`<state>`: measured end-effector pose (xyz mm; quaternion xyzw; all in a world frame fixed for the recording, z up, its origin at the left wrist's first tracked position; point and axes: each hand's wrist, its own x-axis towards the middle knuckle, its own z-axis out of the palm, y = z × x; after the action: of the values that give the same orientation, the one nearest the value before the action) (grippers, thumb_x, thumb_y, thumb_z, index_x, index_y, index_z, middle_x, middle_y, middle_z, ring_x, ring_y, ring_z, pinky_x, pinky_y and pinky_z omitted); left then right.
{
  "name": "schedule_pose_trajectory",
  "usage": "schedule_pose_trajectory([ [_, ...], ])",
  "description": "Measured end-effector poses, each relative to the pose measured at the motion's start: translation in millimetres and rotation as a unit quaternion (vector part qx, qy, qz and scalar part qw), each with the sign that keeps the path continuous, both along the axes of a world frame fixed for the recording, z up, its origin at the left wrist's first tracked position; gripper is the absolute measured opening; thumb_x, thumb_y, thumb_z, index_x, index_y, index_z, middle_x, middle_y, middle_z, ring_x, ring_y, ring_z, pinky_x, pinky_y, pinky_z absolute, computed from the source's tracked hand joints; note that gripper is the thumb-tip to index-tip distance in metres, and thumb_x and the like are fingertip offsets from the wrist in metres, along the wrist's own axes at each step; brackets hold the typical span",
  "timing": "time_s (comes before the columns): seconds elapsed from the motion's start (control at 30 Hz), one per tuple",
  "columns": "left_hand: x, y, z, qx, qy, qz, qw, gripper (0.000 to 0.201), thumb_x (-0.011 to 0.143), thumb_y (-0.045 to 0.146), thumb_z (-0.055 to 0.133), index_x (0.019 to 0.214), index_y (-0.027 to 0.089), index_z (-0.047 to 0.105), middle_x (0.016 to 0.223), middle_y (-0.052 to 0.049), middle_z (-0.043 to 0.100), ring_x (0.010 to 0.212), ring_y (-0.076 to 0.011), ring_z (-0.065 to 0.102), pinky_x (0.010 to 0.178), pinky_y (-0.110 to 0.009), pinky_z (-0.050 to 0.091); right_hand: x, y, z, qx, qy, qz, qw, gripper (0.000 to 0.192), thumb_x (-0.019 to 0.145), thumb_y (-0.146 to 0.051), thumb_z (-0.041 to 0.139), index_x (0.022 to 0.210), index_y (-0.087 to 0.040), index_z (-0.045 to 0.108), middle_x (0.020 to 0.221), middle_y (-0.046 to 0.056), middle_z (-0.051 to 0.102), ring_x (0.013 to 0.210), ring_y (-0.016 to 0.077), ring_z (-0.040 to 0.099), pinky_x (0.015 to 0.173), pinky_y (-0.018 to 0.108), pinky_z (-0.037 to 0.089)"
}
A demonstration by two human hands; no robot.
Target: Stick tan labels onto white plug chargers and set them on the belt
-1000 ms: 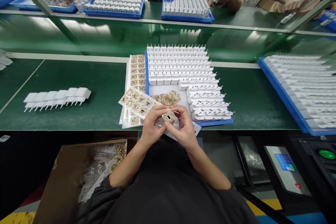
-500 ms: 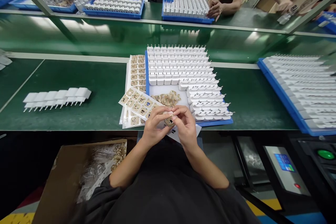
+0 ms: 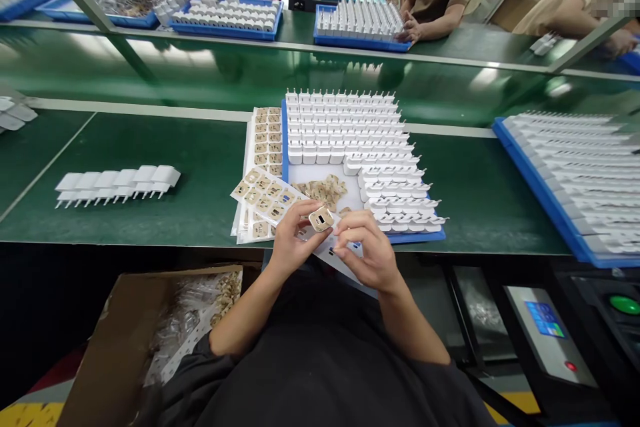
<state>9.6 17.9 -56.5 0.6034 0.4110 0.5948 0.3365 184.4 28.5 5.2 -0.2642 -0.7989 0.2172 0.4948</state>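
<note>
My left hand [image 3: 295, 240] grips a white charger [image 3: 321, 219] between thumb and fingers. Its tan-covered end face, with a dark slot, is turned up toward me. Just to the right, my right hand [image 3: 367, 247] is apart from the charger, fingers curled and thumb and fingertips nearly together; anything pinched there is too small to make out. Beneath the hands lies a white sheet [image 3: 345, 265] with small dark marks. A sheet of tan stickers [image 3: 265, 195] slants over a stack of similar sheets [image 3: 261, 130]. Crumpled tan pieces [image 3: 325, 191] are heaped beside it in the tray.
A blue tray [image 3: 285, 147] holds rows of white chargers [image 3: 345, 123]. More chargers form a row [image 3: 117, 183] on the green bench at left. Another filled tray [image 3: 540, 193] stands right. Below is a cardboard box [image 3: 115, 340] of scraps. Co-workers sit across the partition [image 3: 210, 73].
My right hand has moved right, off the charger, which my left hand still holds. The charger's end face is now uncovered by fingers. The whole view has shifted slightly.
</note>
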Motion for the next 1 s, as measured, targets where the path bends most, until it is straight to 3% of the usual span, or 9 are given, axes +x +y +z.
schedule_pose_trajectory([
  [0.2, 0, 1, 0.3, 0.031, 0.021, -0.005, 0.999, 0.04, 0.084, 0.022, 0.079, 0.122, 0.027, 0.066, 0.122, -0.01, 0.066, 0.12, -0.024, 0.063, 0.088, -0.034, 0.06, -1, 11, 3.2, -0.064, -0.047, -0.12, 0.99, 0.012, 0.094, -0.02, 0.069, 0.105, -0.022, 0.068, 0.102, 0.008, 0.071, 0.093, 0.021, 0.068, 0.083, 0.036, 0.056],
  [0.33, -1, 1, 0.8, 0.022, 0.044, 0.001, 0.999, 0.038, 0.084, 0.026, 0.078, 0.12, 0.026, 0.067, 0.121, -0.011, 0.067, 0.117, -0.0248, 0.064, 0.086, -0.034, 0.06, -7, 17, 0.5, 0.008, -0.087, -0.102, 0.991, 0.007, 0.097, -0.015, 0.062, 0.098, -0.021, 0.066, 0.095, 0.008, 0.072, 0.091, 0.0215, 0.067, 0.081, 0.036, 0.056],
  [0.43, -1, 0, 0.6, -0.009, 0.015, -0.007, 1.0, 0.037, 0.086, 0.028, 0.076, 0.121, 0.026, 0.067, 0.123, -0.011, 0.066, 0.117, -0.0248, 0.065, 0.083, -0.032, 0.061, -4, 10, 0.2, 0.083, -0.096, -0.041, 0.991, 0.009, 0.096, -0.014, 0.061, 0.1, -0.022, 0.064, 0.095, 0.008, 0.072, 0.088, 0.0213, 0.067, 0.078, 0.036, 0.056],
  [0.53, -2, 1, 0.4, -0.045, -0.009, -0.014, 0.999, 0.037, 0.086, 0.029, 0.076, 0.122, 0.026, 0.067, 0.125, -0.01, 0.065, 0.116, -0.0244, 0.065, 0.084, -0.032, 0.061, 3, 2, 2.0, 0.043, -0.042, 0.007, 0.998, 0.006, 0.097, -0.017, 0.061, 0.098, -0.024, 0.062, 0.089, 0.004, 0.072, 0.082, 0.0186, 0.068, 0.074, 0.032, 0.056],
  [0.63, -1, 3, -0.5, -0.07, -0.029, -0.014, 0.997, 0.041, 0.084, 0.029, 0.078, 0.123, 0.027, 0.065, 0.124, -0.009, 0.065, 0.118, -0.0242, 0.064, 0.087, -0.032, 0.061, 8, 9, 3.0, -0.038, -0.027, -0.125, 0.991, 0.004, 0.098, -0.022, 0.061, 0.099, -0.024, 0.064, 0.084, 0.002, 0.073, 0.077, 0.0173, 0.07, 0.072, 0.03, 0.056],
  [0.7, 2, 3, -1.5, -0.075, -0.06, -0.008, 0.995, 0.046, 0.083, 0.028, 0.08, 0.125, 0.027, 0.061, 0.123, -0.009, 0.066, 0.119, -0.0239, 0.064, 0.089, -0.033, 0.06, 9, 21, 2.1, -0.062, -0.086, -0.22, 0.97, 0.01, 0.099, -0.026, 0.06, 0.106, -0.022, 0.066, 0.088, 0.004, 0.075, 0.076, 0.0191, 0.071, 0.072, 0.031, 0.056],
  [0.77, 6, 1, -1.5, -0.058, -0.099, -0.006, 0.993, 0.048, 0.082, 0.026, 0.081, 0.124, 0.027, 0.058, 0.123, -0.009, 0.067, 0.119, -0.0235, 0.065, 0.09, -0.034, 0.06, 7, 32, 0.4, -0.064, -0.175, -0.253, 0.949, 0.019, 0.1, -0.031, 0.057, 0.112, -0.019, 0.066, 0.094, 0.008, 0.077, 0.074, 0.0219, 0.072, 0.069, 0.034, 0.056],
  [0.87, 7, -6, 4.3, -0.007, -0.14, -0.001, 0.99, 0.042, 0.084, 0.028, 0.079, 0.12, 0.026, 0.058, 0.122, -0.009, 0.068, 0.117, -0.0239, 0.068, 0.089, -0.034, 0.061, -1, 35, -2.8, -0.049, -0.245, -0.237, 0.939, 0.025, 0.102, -0.032, 0.051, 0.113, -0.017, 0.067, 0.101, 0.012, 0.076, 0.072, 0.0233, 0.071, 0.064, 0.035, 0.054],
  [1.0, -22, -12, 25.5, 0.03, -0.096, 0.079, 0.992, 0.043, 0.085, 0.035, 0.077, 0.123, 0.024, 0.059, 0.119, -0.01, 0.071, 0.11, -0.0247, 0.071, 0.089, -0.035, 0.06, -12, 16, -10.3, -0.052, -0.256, -0.082, 0.962, 0.019, 0.102, -0.028, 0.051, 0.109, -0.02, 0.066, 0.098, 0.008, 0.075, 0.081, 0.0226, 0.073, 0.071, 0.034, 0.057],
])
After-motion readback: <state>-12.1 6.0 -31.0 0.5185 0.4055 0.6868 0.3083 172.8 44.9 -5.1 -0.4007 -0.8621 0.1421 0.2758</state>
